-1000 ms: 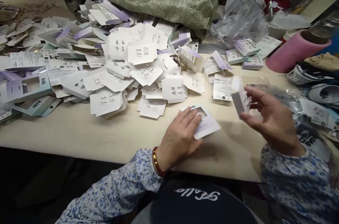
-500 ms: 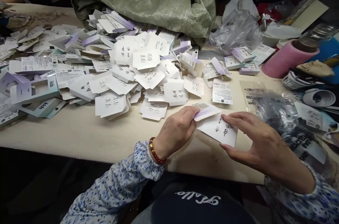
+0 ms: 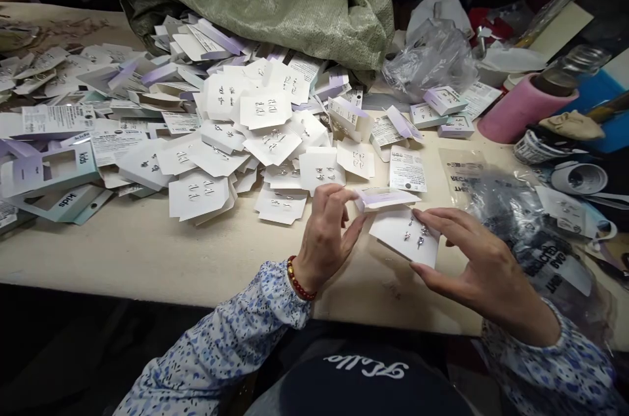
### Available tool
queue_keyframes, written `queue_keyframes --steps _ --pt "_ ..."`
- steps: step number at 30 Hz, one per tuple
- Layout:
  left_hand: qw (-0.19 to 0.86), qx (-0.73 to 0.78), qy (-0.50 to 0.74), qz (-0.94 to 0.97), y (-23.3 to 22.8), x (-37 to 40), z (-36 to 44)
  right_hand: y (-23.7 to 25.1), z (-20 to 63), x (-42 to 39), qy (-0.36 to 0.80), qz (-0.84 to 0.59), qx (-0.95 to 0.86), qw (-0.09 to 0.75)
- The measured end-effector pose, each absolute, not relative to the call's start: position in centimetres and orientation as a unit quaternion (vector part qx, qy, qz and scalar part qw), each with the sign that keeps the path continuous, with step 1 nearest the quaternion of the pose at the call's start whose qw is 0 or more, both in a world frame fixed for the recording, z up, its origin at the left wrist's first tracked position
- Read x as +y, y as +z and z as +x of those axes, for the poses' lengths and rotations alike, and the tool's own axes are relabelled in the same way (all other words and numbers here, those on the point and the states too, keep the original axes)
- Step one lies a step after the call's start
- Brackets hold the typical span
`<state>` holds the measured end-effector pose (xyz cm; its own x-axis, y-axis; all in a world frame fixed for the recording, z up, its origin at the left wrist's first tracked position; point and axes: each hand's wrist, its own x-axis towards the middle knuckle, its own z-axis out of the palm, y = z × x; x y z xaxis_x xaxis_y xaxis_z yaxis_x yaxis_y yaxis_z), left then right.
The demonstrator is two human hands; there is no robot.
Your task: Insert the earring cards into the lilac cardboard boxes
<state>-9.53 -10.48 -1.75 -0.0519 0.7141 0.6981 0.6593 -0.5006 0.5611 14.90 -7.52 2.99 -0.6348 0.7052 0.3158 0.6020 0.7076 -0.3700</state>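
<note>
My right hand (image 3: 474,259) grips a white earring card (image 3: 400,232) by its right side, thumb below and fingers above. Several small silver earrings are fixed on the card. Just behind the card's far edge is a small lilac-and-white box (image 3: 388,198), seen nearly edge-on. My left hand (image 3: 328,236) is at the box's left end, thumb and index finger apart, the index tip close to the box corner; whether it touches is unclear. Ahead of my left hand lie more white earring cards (image 3: 322,170) in a loose pile.
Many flattened lilac and mint boxes (image 3: 59,167) are heaped on the left. A green woven sack (image 3: 275,3) lies behind the pile. To the right are clear plastic bags (image 3: 515,206), a pink roll (image 3: 525,108) and a few small boxes (image 3: 445,101). A printed card (image 3: 407,168) lies ahead.
My left hand has let go of the lilac box and drawn back slightly left, its fingers parting. The box now appears more edge-on. My right hand keeps the earring card; the view has shifted slightly.
</note>
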Motion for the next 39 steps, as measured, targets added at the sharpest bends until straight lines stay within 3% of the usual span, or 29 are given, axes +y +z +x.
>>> queue_keyframes --steps 5,11,16,19,25,29,39 --pt "0.09 0.437 0.554 0.703 -1.1 -11.7 -8.8 2.5 14.1 -7.4 0.126 -0.378 -0.883 0.247" --pt "0.232 0.465 0.577 0.63 -0.2 -11.3 -7.6 2.4 13.1 -7.1 0.107 -0.375 -0.868 0.307" --pt "0.272 0.489 0.579 0.592 0.5 -11.1 -7.2 2.5 12.9 -7.1 0.102 -0.385 -0.861 0.317" --pt "0.251 0.493 0.562 0.615 0.5 -10.9 -7.8 2.7 12.9 -7.0 0.102 -0.391 -0.863 0.305" --pt "0.094 0.502 0.508 0.694 0.4 -9.4 -10.0 3.8 12.8 -6.4 0.091 -0.405 -0.875 0.25" --pt "0.121 0.484 0.392 0.773 0.3 -8.1 -10.7 4.5 12.5 -6.0 0.064 -0.406 -0.883 0.226" --pt "0.077 0.503 0.458 0.729 -0.2 -7.3 -9.3 8.2 11.6 -4.8 -0.082 -0.424 -0.898 0.091"
